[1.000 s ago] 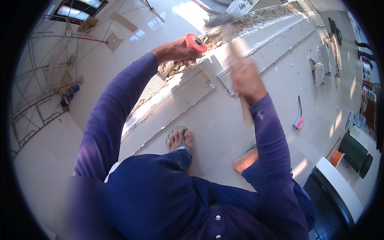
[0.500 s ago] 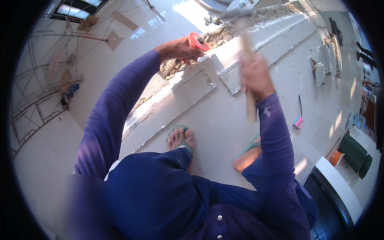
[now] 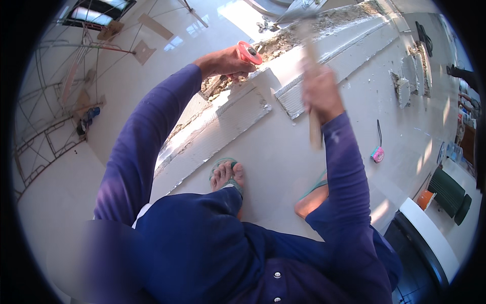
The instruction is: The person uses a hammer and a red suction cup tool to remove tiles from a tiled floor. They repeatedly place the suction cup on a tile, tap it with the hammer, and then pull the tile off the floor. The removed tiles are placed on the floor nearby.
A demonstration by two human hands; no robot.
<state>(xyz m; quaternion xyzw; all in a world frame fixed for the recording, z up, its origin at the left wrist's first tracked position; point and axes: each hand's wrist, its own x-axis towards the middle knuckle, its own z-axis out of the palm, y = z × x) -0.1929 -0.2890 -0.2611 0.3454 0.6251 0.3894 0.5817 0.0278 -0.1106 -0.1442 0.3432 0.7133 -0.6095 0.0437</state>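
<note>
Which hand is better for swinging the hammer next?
Likely the right hand: it grips the hammer by its wooden handle. The left hand is busy holding the chisel with the red guard.

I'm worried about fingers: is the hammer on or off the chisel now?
Off: the hammer's blurred head is apart from the red-guarded chisel in the left hand.

The tape measure (image 3: 377, 154) lies on the floor (image 3: 273, 167), right of the hammer (image 3: 315, 133).
</note>
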